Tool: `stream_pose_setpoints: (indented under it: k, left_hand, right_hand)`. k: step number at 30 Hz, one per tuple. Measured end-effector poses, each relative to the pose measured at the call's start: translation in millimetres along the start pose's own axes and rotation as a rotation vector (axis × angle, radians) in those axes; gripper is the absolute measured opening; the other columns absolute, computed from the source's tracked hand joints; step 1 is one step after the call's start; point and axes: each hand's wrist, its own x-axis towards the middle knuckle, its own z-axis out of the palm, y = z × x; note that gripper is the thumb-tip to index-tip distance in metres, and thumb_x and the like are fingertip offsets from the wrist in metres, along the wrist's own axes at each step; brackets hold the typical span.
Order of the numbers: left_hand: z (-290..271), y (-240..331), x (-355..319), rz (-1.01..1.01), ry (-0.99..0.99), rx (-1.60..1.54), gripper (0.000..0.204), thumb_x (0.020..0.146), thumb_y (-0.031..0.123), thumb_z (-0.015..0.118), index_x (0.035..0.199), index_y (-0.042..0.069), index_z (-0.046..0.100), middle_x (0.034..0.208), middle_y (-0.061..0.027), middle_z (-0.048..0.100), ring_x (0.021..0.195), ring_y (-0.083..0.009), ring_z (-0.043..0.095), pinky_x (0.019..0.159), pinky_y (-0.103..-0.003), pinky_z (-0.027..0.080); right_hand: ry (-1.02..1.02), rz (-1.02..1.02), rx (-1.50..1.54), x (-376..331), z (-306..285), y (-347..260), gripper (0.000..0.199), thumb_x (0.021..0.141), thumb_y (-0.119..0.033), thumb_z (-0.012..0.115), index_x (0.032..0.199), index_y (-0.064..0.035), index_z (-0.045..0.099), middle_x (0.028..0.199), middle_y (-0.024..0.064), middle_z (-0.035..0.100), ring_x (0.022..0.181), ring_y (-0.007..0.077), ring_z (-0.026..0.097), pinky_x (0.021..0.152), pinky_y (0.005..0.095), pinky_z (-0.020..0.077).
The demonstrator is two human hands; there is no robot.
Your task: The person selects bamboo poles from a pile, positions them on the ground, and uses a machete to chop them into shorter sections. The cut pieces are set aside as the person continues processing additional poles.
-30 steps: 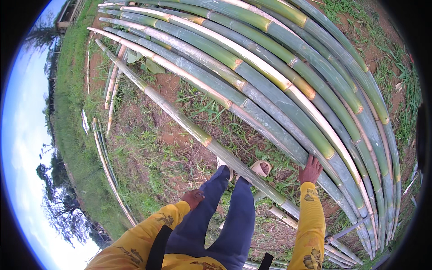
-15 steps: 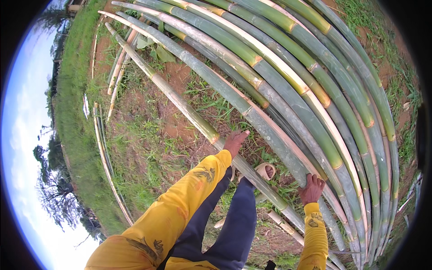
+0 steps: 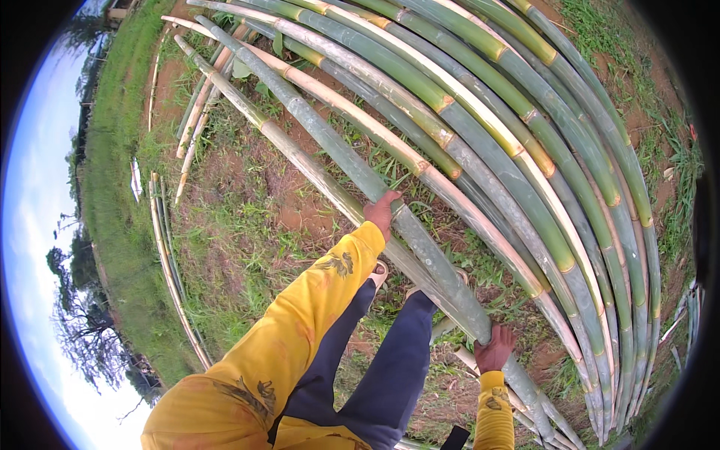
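Note:
A long grey-green bamboo pole runs from the far left down to the near right, close to my legs. My left hand is closed round its left side near the middle. Farther down the same pole, my right hand grips it, the fingers partly hidden behind the stem. A paler bamboo pole lies just left of the held one and passes partly beneath it. To the right, a split-edged bamboo stem lies apart from the pole in my hands.
Many green bamboo poles lie side by side across the right. More thin poles rest in the grass at left. My sandalled foot stands beside the poles. Cut stem ends lie near my right wrist.
The grey-green pole has come left, away from the row, against the paler pole. My left hand has gone from the paler pole to this one; my right hand has moved left and nearer with it.

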Motion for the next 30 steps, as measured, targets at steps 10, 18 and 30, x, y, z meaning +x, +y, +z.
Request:
stream_pose_setpoints:
  k: [10,18,30]
  left_hand:
    - [-118,-24,-113,-0.118,-0.049,-0.164,0.036,0.076,0.015,0.077,0.105,-0.002,0.063,0.091,-0.0121,0.07,0.081,-0.0239,0.069,0.079,-0.041,0.056]
    - [-207,0,-95,-0.18,-0.12,-0.151,0.021,0.084,0.016,0.069,0.1,0.004,0.062,0.09,-0.0109,0.07,0.083,-0.0241,0.067,0.083,-0.041,0.056]
    - [-287,41,158,-0.275,-0.232,0.121,0.029,0.085,0.029,0.064,0.104,0.008,0.066,0.101,-0.0108,0.072,0.098,-0.0329,0.069,0.097,-0.053,0.053]
  right_hand:
    - [-0.046,0.075,-0.079,-158,14,-40,0.079,0.054,-0.02,0.091,0.122,-0.004,0.054,0.112,0.018,0.057,0.112,0.0409,0.055,0.105,0.0571,0.0374]
    - [-0.047,0.053,-0.058,-173,50,-109,0.064,0.061,-0.017,0.087,0.117,-0.0077,0.056,0.103,0.0128,0.057,0.102,0.0355,0.056,0.1,0.0524,0.0402]
    - [-0.088,0.024,-0.049,-67,166,-158,0.039,0.087,-0.017,0.061,0.125,-0.0153,0.054,0.11,0.0081,0.059,0.108,0.0271,0.062,0.094,0.0482,0.0462]
